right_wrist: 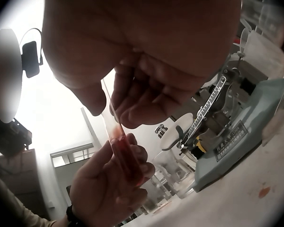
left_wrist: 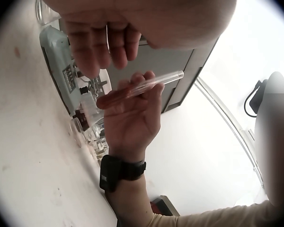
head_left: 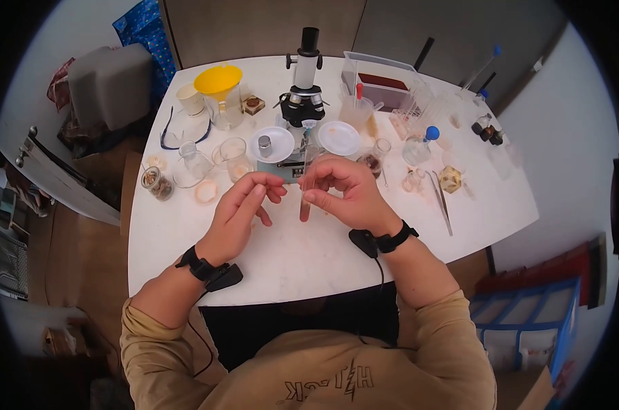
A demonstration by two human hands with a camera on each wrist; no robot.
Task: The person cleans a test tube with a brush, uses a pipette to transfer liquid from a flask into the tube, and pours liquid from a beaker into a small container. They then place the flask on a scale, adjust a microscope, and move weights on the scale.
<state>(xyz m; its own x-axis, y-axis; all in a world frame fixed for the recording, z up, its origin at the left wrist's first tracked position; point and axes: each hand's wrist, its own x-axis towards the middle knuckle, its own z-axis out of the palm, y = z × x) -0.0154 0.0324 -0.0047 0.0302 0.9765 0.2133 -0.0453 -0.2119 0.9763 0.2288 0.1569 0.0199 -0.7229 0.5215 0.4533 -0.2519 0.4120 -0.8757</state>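
My right hand (head_left: 347, 191) pinches a clear glass test tube (head_left: 305, 205) between thumb and fingers over the front of the table. Red-brown liquid fills the tube's lower part (right_wrist: 128, 163), while the upper glass (left_wrist: 168, 79) is clear. The tube stands nearly upright in the head view. My left hand (head_left: 235, 208) hovers just left of it, fingers loosely bent and holding nothing; a gap shows between its fingertips and the tube. Behind both hands stands a balance with a grey-green base (right_wrist: 246, 132) and two white pans (head_left: 339, 139). A metal weight (head_left: 265, 145) sits on its left pan.
A microscope (head_left: 306, 89) stands behind the balance. Left are beakers (head_left: 234, 157), a flask (head_left: 192, 164), a jar (head_left: 157, 184), safety glasses (head_left: 186, 140) and a yellow funnel (head_left: 218, 80). Right lie tweezers (head_left: 440, 201), a blue-stoppered flask (head_left: 416, 150) and a grey bin (head_left: 380, 72).
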